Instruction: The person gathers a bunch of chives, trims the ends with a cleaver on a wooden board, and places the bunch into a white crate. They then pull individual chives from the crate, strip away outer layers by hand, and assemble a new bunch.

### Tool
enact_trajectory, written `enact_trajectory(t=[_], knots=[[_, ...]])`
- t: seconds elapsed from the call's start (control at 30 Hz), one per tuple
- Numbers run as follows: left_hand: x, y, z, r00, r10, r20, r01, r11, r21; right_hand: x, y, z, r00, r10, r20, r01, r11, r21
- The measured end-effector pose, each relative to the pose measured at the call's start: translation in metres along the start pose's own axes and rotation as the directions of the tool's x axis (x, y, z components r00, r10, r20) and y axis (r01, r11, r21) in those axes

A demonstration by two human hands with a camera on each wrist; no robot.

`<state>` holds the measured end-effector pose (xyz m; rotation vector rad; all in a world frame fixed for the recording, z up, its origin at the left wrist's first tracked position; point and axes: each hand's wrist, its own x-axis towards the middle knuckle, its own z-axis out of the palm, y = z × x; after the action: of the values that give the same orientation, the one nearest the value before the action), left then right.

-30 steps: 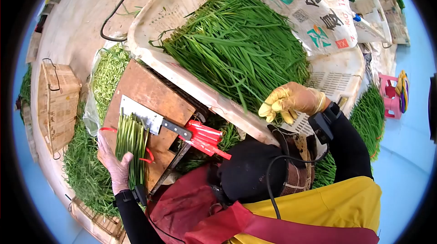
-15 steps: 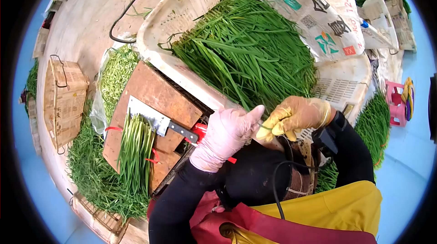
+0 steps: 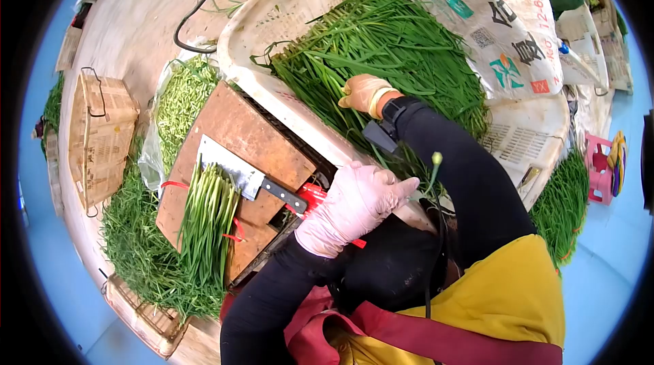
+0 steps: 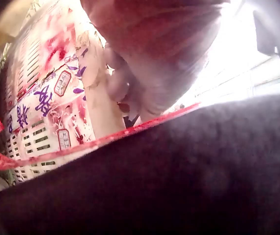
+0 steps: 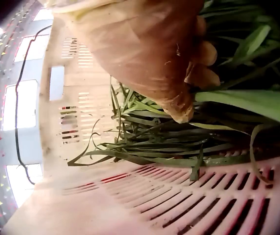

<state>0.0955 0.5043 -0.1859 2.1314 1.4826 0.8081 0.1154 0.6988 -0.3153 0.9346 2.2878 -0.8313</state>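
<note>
In the head view my left hand [image 3: 347, 208], in a pink glove, is loosely fisted with its index finger extended, in front of the body. Close past its fingertips rises a green stalk [image 3: 435, 164] with a pale end; its lower part is hidden by the hand. Gloved in yellow, my right hand [image 3: 368, 94] reaches over the heap of long flat-leafed greens [image 3: 402, 44] in the white basket [image 3: 248, 68]. The right wrist view shows its curled fingers pinching a broad green leaf [image 5: 250, 102] at the heap's edge.
A cleaver [image 3: 248, 177] lies on a wooden board [image 3: 266, 133] beside a bundle of stalks [image 3: 208, 218] and red ties [image 3: 313, 194]. Behind the board is a bag of chopped stems [image 3: 184, 106]. A printed sack [image 3: 477, 31] covers the basket's far side.
My left hand has left the bundle on the board and come to the front of the body, meeting the right hand there. The right hand has since moved away, forward onto the heap.
</note>
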Motion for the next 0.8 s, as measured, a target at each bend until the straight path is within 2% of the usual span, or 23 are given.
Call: enact_trajectory(t=[0.17, 0.23, 0.3, 0.37, 0.43, 0.47, 0.5, 0.57, 0.6, 0.67, 0.7, 0.73, 0.77, 0.8], knots=[[-0.003, -0.004, 0.001, 1.0, 0.017, 0.012, -0.017, 1.0, -0.02, 0.045, 0.015, 0.039, 0.99, -0.019, -0.138, 0.031, 0.996, 0.082], [-0.003, -0.003, -0.002, 1.0, 0.014, 0.027, -0.013, 0.999, -0.039, 0.044, 0.016, 0.034, 0.984, -0.045, -0.173, 0.065, 0.991, 0.114], [-0.002, -0.003, -0.007, 0.995, -0.099, 0.006, 0.097, 0.958, -0.271, 0.036, 0.015, 0.021, 0.993, 0.11, 0.051, -0.121, 0.854, 0.506], [-0.004, -0.005, -0.007, 0.993, -0.107, 0.046, 0.116, 0.943, -0.312, 0.023, 0.006, 0.01, 0.992, 0.12, 0.042, -0.126, 0.879, 0.459], [-0.002, -0.003, -0.008, 0.984, -0.154, 0.09, 0.175, 0.931, -0.32, 0.018, 0.004, 0.009, 0.987, -0.022, -0.158, 0.048, 0.986, 0.161], [-0.002, -0.004, -0.009, 0.984, -0.153, 0.089, 0.173, 0.933, -0.317, 0.031, 0.009, 0.022, 0.963, -0.065, -0.26, 0.051, 0.997, -0.061], [-0.002, -0.004, -0.01, 0.985, -0.146, 0.088, 0.167, 0.931, -0.324, 0.036, 0.008, 0.022, 0.963, -0.067, -0.262, 0.053, 0.997, -0.061], [-0.002, -0.005, -0.011, 0.986, -0.138, 0.088, 0.16, 0.93, -0.33, 0.044, 0.007, 0.024, 0.97, 0.098, -0.221, -0.082, 0.994, 0.078], [-0.003, -0.006, -0.01, 0.987, -0.143, 0.077, 0.161, 0.924, -0.346, 0.039, 0.005, 0.019, 0.97, 0.097, -0.222, -0.081, 0.994, 0.078], [-0.004, -0.008, -0.008, 0.987, -0.148, 0.063, 0.161, 0.918, -0.362, 0.023, 0.003, 0.003, 0.99, 0.133, 0.041, -0.138, 0.897, 0.42], [-0.005, -0.008, -0.007, 0.986, -0.154, 0.061, 0.165, 0.91, -0.379, 0.025, 0.011, 0.008, 0.99, 0.132, 0.039, -0.136, 0.898, 0.417], [-0.005, -0.009, -0.006, 0.986, -0.158, 0.06, 0.169, 0.902, -0.397, 0.028, 0.025, 0.017, 0.997, -0.047, -0.068, 0.07, 0.916, 0.394], [-0.005, -0.009, -0.006, 0.986, -0.158, 0.058, 0.168, 0.902, -0.398, 0.032, 0.038, 0.025, 0.96, -0.225, -0.168, 0.272, 0.896, 0.35], [-0.004, -0.01, -0.005, 0.986, -0.16, 0.052, 0.167, 0.899, -0.406, 0.029, 0.045, 0.024, 0.96, -0.223, -0.169, 0.27, 0.897, 0.349]])
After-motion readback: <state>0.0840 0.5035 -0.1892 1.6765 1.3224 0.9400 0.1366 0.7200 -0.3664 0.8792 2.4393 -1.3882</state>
